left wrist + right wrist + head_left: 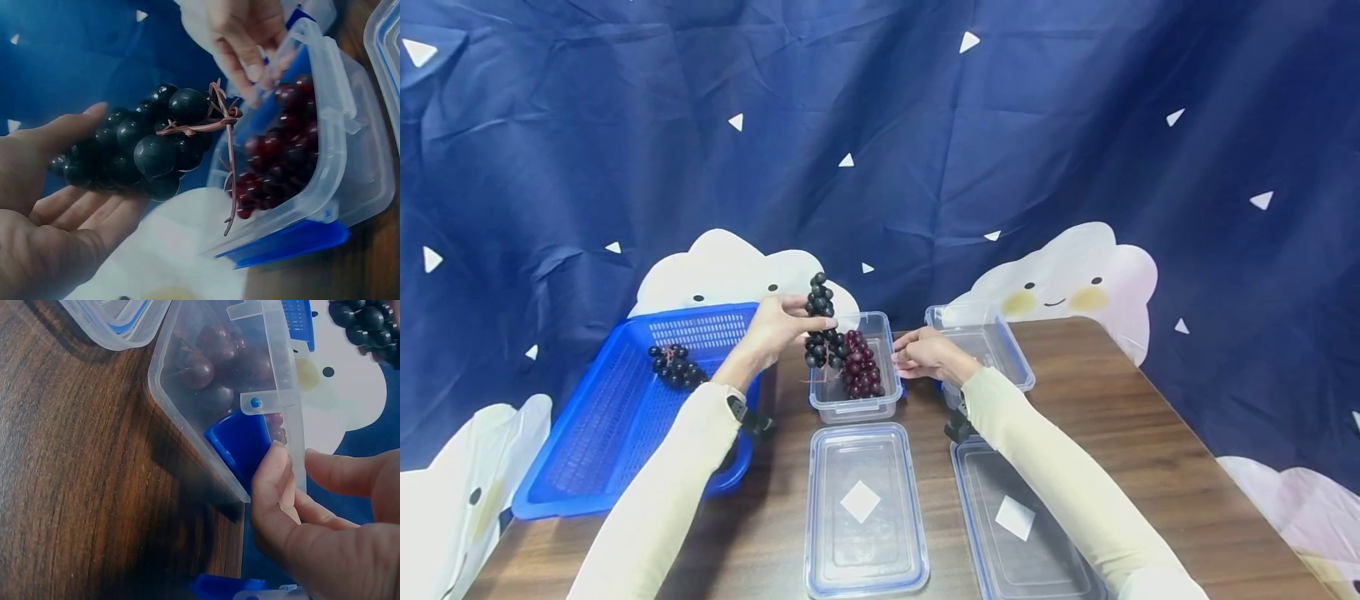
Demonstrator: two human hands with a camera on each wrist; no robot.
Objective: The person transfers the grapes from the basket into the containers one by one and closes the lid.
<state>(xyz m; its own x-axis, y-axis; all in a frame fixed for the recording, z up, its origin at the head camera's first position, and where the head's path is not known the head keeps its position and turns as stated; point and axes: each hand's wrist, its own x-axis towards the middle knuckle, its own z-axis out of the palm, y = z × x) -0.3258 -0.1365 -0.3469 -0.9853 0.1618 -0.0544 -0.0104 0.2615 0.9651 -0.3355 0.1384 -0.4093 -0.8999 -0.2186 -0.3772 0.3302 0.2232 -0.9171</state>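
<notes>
My left hand holds a bunch of black grapes over the left side of a clear plastic container. In the left wrist view the thumb and fingers lie around the black grapes, and a brown stem hangs toward the rim. Inside the container rests a bunch of dark red grapes. At the container's right side, my right hand grips the wall by the rim. In the right wrist view its fingers lie beside a blue latch, with the thumb across the rim.
A blue basket at left contains more black grapes. Another clear container stands behind my right wrist. Two clear lids with white labels, a left lid and a right lid, lie in front on the wooden table.
</notes>
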